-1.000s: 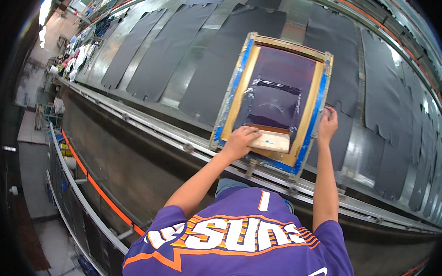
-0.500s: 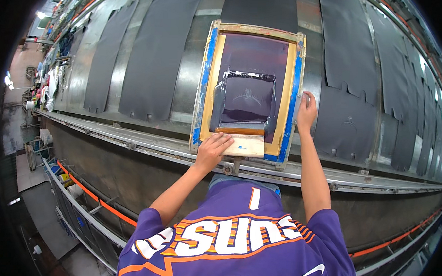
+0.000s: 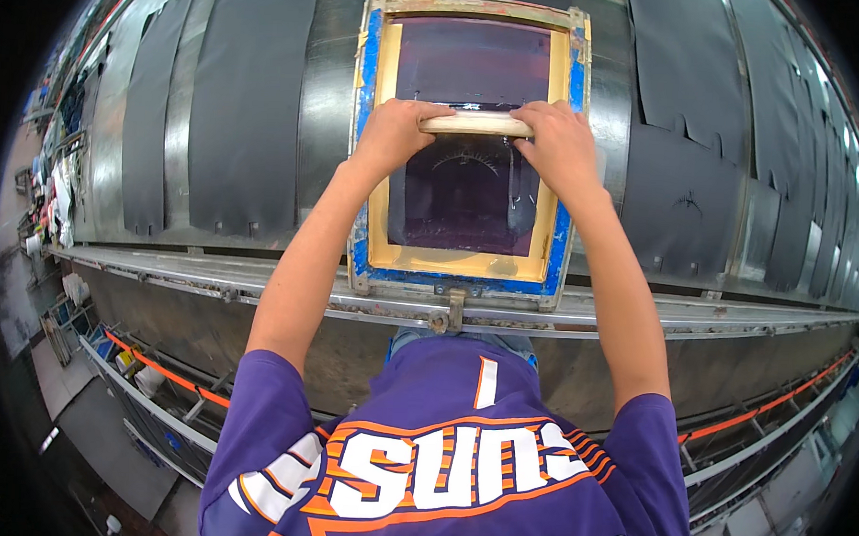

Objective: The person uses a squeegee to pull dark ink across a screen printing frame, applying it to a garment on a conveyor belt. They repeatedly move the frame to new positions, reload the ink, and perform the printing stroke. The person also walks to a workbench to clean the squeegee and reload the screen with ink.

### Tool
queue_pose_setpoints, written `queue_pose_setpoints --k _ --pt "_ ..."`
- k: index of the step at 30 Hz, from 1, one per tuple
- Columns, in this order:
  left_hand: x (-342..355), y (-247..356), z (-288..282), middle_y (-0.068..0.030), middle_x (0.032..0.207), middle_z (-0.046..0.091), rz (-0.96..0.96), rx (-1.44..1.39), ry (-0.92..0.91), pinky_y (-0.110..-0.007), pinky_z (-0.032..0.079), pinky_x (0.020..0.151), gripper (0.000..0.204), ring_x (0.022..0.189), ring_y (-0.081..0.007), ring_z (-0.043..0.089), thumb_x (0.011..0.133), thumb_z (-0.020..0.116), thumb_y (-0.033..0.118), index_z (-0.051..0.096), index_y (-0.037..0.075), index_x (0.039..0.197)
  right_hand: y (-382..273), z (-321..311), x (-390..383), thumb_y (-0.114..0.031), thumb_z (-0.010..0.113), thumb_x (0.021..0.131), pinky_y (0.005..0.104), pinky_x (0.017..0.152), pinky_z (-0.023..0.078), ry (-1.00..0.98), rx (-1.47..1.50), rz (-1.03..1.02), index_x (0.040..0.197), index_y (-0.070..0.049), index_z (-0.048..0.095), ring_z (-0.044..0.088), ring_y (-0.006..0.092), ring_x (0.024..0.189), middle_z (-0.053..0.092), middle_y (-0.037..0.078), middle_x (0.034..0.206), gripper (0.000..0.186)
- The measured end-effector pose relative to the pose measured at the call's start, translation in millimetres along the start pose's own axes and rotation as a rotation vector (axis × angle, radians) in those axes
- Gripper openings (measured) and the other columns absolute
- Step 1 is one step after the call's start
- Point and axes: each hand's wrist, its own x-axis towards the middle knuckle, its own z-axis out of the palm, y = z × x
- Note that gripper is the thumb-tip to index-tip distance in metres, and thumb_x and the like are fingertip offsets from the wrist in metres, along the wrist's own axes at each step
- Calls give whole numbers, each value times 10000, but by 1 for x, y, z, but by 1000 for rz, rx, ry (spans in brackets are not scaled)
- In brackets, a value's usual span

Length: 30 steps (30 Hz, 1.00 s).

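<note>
A rectangular printing screen with a blue-taped metal frame [image 3: 360, 225] and yellow inner border lies on the metal table [image 3: 326, 120]. Its dark purple mesh [image 3: 456, 212] bears wet ink and a faint arched design. Across the upper middle of the mesh is a pale wooden squeegee [image 3: 476, 123]. My left hand [image 3: 395, 132] grips the squeegee's left end, and my right hand [image 3: 557, 144] grips its right end, fingers curled over the handle. The blade is hidden beneath the handle.
Dark flat panels [image 3: 245, 107] lie along the table on both sides of the screen, some with curved cutouts. A metal rail [image 3: 638, 317] with a clamp under the screen runs along the near edge. Orange bars [image 3: 171, 376] and assorted clutter sit below and at left.
The squeegee has moved from the screen's near edge up to its upper middle. My right hand has left the frame's right side and now grips the squeegee alongside my left.
</note>
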Motion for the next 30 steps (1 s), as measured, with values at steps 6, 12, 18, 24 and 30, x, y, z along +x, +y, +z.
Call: queue_pose_setpoints --k 6,12,18,24,30 --pt "-78 0 55 -39 1210 724 107 116 130 -374 551 959 547 1141 -251 677 670 730 -81 753 169 1156 -18 46 -77 -22 772 680 387 826 466 36 133 71 1112 -129 726 647 243 999 691 16 1138 448" --pt "-133 11 61 -19 1268 699 78 133 37 -392 502 1047 553 1196 -248 649 708 721 -41 717 179 1215 -48 40 -123 -24 793 635 380 810 443 -22 126 101 1132 -149 723 632 219 987 684 2 1128 517" --pt "-28 1 20 -55 1179 726 14 -25 117 -362 559 930 457 1076 -265 689 756 701 -26 739 183 1161 -6 21 -23 -46 776 681 408 919 483 92 53 36 1131 -133 713 617 272 1028 703 40 1138 464" --pt "-32 -3 41 -82 1182 724 15 102 117 -356 565 908 513 1055 -268 700 724 700 -69 748 180 1170 1 55 -37 1 753 682 410 917 518 109 140 82 1102 -112 733 648 296 1056 707 68 1152 436" --pt "-138 4 75 -61 1208 720 95 70 101 -400 551 956 498 1112 -277 681 693 706 -55 754 148 1145 -44 47 -131 -113 851 639 411 898 500 -43 184 96 1124 -87 699 616 293 1049 671 63 1151 509"
